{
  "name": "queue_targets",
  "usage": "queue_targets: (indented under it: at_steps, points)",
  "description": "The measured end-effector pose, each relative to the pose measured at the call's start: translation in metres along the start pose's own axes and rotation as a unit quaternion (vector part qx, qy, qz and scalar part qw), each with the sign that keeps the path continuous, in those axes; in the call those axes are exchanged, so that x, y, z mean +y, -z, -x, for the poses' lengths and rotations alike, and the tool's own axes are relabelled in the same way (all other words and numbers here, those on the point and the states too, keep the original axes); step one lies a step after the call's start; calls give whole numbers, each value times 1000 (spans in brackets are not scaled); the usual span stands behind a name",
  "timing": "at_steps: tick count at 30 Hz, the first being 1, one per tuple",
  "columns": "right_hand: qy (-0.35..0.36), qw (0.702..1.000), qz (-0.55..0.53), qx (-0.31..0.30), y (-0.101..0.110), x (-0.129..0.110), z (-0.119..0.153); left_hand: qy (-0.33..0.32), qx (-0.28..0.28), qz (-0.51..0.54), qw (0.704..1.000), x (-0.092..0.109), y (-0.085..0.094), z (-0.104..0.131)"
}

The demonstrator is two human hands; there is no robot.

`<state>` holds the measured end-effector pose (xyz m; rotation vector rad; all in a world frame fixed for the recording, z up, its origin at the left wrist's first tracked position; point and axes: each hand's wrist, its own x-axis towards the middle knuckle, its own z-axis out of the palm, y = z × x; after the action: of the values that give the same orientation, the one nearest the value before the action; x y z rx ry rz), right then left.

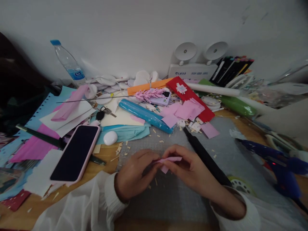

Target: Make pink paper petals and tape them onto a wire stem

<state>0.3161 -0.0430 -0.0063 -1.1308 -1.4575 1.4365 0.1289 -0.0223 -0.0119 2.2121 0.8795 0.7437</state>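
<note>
Between my two hands, above a grey cutting mat point(154, 199), is a small folded piece of pink paper point(171, 159). My left hand point(139, 171) pinches its left end between thumb and fingers. On the other side, my right hand point(185, 165) grips it the same way, with thumb and forefinger closed on the middle. One pink flap hangs below the fingertips. Beyond the hands, several loose pink paper squares point(190, 109) lie in a pile. Farther back rests a pink twisted-paper flower spray point(150, 94) on a long dark wire stem.
A pink-cased phone point(76, 153) and white round case point(110, 137) lie left, near keys point(107, 111). A blue roll point(145, 115) lies ahead. Right are a black stick-like tool point(207, 157), tape roll point(240, 185) and blue glue gun point(276, 166). A water bottle point(68, 62) stands back left.
</note>
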Motion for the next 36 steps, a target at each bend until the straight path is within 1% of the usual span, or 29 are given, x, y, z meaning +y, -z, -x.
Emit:
queue_targets:
  at_steps: [3,6,8,10,12,14,16,18,21,23,27,30,33,36]
  points:
    - [1,1000,19,-2,-1,-1,0,-1,0,-10,1000,0,-2,2]
    - [18,999,51,4,-2,-2,0,9,-7,9,1000,1,-2,2]
    - [27,998,65,4,-1,-3,1,31,-20,40,999,2,-1,1]
    - [30,997,66,-2,0,-3,1,76,-47,99,991,5,1,-1]
    - [30,998,60,-15,1,-4,2,142,-78,191,968,7,3,-4]
    - [34,998,55,-29,2,-4,3,206,-99,293,928,9,4,-6]
    - [38,997,51,-39,4,-4,4,240,-104,364,894,10,5,-8]
    - [42,997,52,-44,4,-3,5,248,-101,395,879,9,4,-9]
    - [50,996,57,-38,4,-1,4,252,-93,397,877,7,4,-10]
    - [44,997,49,-33,3,-1,3,252,-88,385,883,7,4,-10]
    - [0,1000,-15,-26,0,-6,0,242,-67,352,902,7,6,-9]
    - [-29,998,-45,-17,-1,-7,-1,234,-57,344,908,6,6,-9]
    - [-45,998,-30,-12,-1,-6,0,242,-64,363,897,7,6,-9]
    - [-50,998,-19,-30,1,-5,2,257,-74,393,880,8,8,-11]
